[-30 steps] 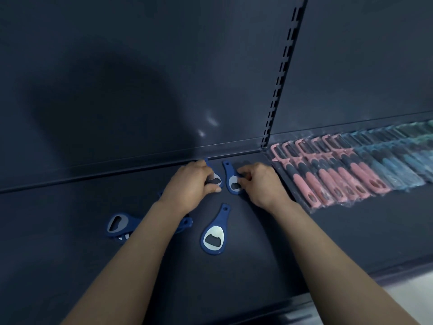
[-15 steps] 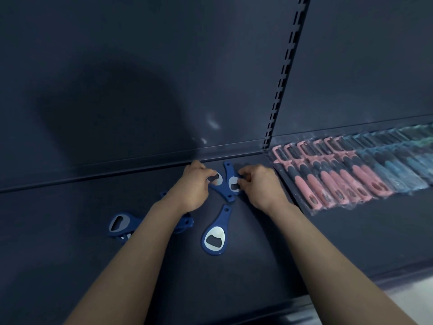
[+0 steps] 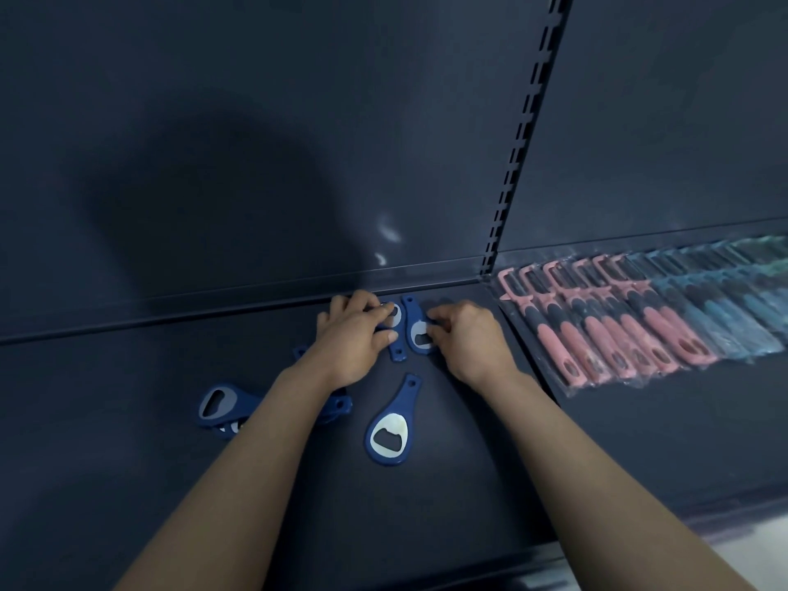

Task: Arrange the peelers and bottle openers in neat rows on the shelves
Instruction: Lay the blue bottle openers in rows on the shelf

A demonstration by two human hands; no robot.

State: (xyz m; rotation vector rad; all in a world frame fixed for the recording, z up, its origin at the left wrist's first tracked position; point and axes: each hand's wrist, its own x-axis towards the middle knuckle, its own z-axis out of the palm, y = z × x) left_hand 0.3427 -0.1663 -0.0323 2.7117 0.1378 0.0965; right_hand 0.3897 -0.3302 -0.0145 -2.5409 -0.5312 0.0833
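my left hand (image 3: 354,337) pinches a blue opener (image 3: 397,353), handle near. my right hand (image 3: 467,341) pinches its twin (image 3: 412,312), handle far.

A slotted upright (image 3: 521,134) divides the dark back panel (image 3: 256,100); pale floor (image 3: 759,560) below.

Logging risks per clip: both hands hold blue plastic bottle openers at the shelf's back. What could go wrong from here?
The left hand holds its blue bottle opener handle-forward, the right hand the second opener handle-back, so the row may mismatch. The left forearm crosses the pile of blue openers and could scatter it.
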